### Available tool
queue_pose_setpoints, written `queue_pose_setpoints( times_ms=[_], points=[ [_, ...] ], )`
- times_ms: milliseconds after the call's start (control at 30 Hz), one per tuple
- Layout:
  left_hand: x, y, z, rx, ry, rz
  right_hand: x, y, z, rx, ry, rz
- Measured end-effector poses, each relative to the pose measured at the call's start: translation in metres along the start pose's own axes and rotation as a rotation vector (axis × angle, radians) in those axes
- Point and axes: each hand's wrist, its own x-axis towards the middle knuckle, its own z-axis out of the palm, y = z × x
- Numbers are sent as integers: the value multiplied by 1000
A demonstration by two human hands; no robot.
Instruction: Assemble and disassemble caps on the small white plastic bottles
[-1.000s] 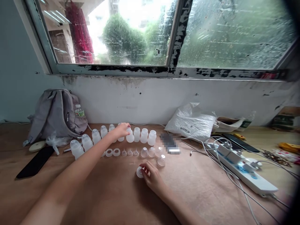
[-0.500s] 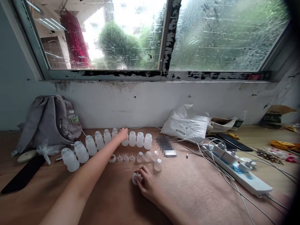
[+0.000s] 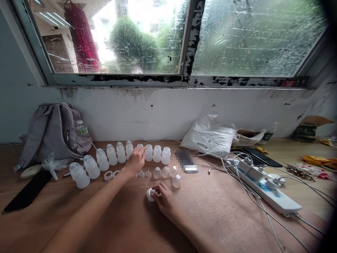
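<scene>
Our left hand (image 3: 136, 160) reaches over the table (image 3: 126, 218) to the row of small translucent bottles (image 3: 118, 154), fingers loosely curled beside one bottle (image 3: 149, 153); we cannot tell whether it grips. Our right hand (image 3: 163, 201) rests nearer us, fingertips closed round a white cap piece (image 3: 149, 194) on the table. Loose rings (image 3: 108, 175) and clear caps (image 3: 165, 172) lie between.

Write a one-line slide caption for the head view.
Left hand reaches a row of small translucent bottles; right hand grips a white cap on the wooden table.
</scene>
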Motion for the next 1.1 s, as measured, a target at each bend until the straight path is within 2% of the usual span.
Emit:
queue_pose_setpoints(
  times_ms=[33, 100, 200, 267, 467, 600, 833, 967, 1100],
  points=[
    [-20, 3, 2, -79, 39, 40, 0, 1, 1, 1, 13, 5],
    [-62, 7, 6, -186, 29, 57, 1, 1, 2, 6, 35, 12],
    [-111, 9, 9, -261, -109, 77, 3, -1, 4, 35, 56, 2],
    [-129, 8, 9, -260, -169, 115, 3, -4, 5, 57, 68, -19],
    [-141, 6, 15, -184, -91, 183, 2, -15, 6, 95, 40, -49],
    [-145, 4, 16, -145, -65, 184, 2, -17, 17, 76, 35, -49],
    [-157, -15, -7, -123, -46, 84, 20, -33, 47, 24, -79, -148],
    [-167, -31, -20, -105, -75, 36, 31, -44, 63, -25, -134, -208],
    [-174, -47, -27, -73, -77, -2, 38, -50, 71, -50, -184, -300]
  ],
)
